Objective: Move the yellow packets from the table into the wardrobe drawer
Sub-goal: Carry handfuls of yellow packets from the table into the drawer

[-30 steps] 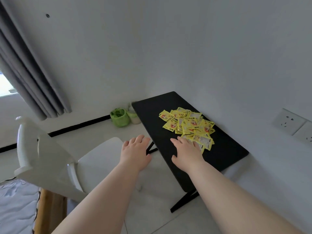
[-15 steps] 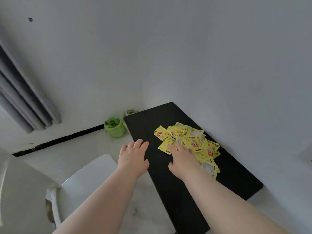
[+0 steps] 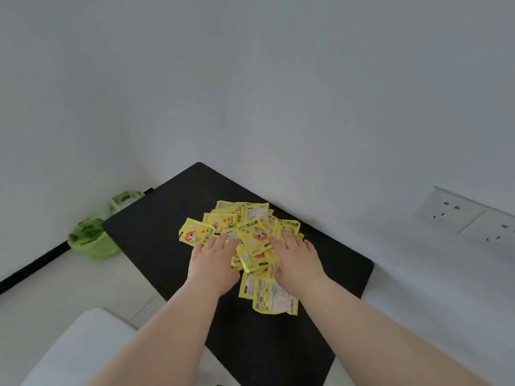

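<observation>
Left hand (image 3: 213, 264) moved from near edge of black table (image 3: 156, 227) onto yellow packets (image 3: 250, 227), joining right hand (image 3: 295, 264). Both lay flat, fingers loose, pinching nothing. Pile bunched between palms mid-table; gathering begun, drawer unseen

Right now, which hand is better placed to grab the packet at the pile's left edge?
Left, probably. The left hand lies beside that packet; the right hand rests farther right on the pile.

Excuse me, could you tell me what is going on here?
A person rests both hands on a heap of yellow packets on the black table, left hand on its left side, right hand on its right, seemingly gathering them. The whole heap lies on the table, nothing carried off yet.
</observation>
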